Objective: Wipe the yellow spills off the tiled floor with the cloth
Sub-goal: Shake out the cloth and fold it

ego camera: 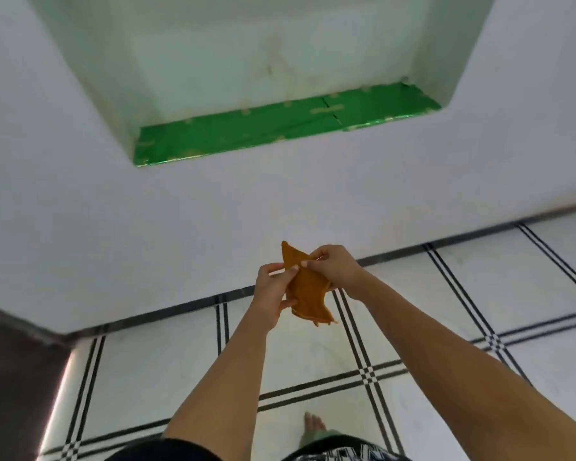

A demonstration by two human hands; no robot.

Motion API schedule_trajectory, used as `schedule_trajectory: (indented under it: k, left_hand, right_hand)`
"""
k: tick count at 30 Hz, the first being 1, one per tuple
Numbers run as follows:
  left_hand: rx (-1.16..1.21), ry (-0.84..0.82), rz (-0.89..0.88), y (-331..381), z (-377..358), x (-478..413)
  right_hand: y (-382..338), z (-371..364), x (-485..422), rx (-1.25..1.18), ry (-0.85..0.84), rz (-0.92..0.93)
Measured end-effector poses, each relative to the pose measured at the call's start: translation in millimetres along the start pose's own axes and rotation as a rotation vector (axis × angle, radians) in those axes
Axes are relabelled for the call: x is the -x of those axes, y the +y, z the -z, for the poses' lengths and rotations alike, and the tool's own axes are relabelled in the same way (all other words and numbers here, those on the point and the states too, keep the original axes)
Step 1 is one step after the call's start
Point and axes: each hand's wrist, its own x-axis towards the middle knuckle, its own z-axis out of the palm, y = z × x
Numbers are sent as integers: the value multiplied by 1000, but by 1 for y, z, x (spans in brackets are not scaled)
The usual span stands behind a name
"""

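An orange-yellow cloth [308, 287] hangs in the air between both hands, well above the floor. My left hand [273, 294] grips its left edge from below. My right hand [333, 266] pinches its upper right edge, fingertips close to the left thumb. One corner of the cloth points up, the other droops toward the white tiled floor [463, 294] with black double lines. No yellow spill shows on the visible tiles.
A white wall [147, 227] rises straight ahead, with a recessed niche lined in green paper [280, 128]. A dark doorway or step [14, 377] lies at the lower left. My bare foot [314, 424] stands on the tiles below.
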Motion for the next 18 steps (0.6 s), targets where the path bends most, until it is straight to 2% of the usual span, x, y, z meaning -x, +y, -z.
schedule_trajectory:
  k: [3, 7, 12, 18]
  left_hand:
    - [-2, 32, -120, -14, -2, 41]
    - [-126, 66, -261, -41, -20, 100]
    - [-178, 84, -336, -67, -50, 167]
    - [-181, 119, -404, -79, -82, 217]
  right_hand:
    - [0, 3, 31, -38, -61, 41]
    - [11, 9, 80, -172, -96, 29]
    - [28, 27, 141, -238, -77, 6]
    - [47, 67, 196, -407, -155, 27]
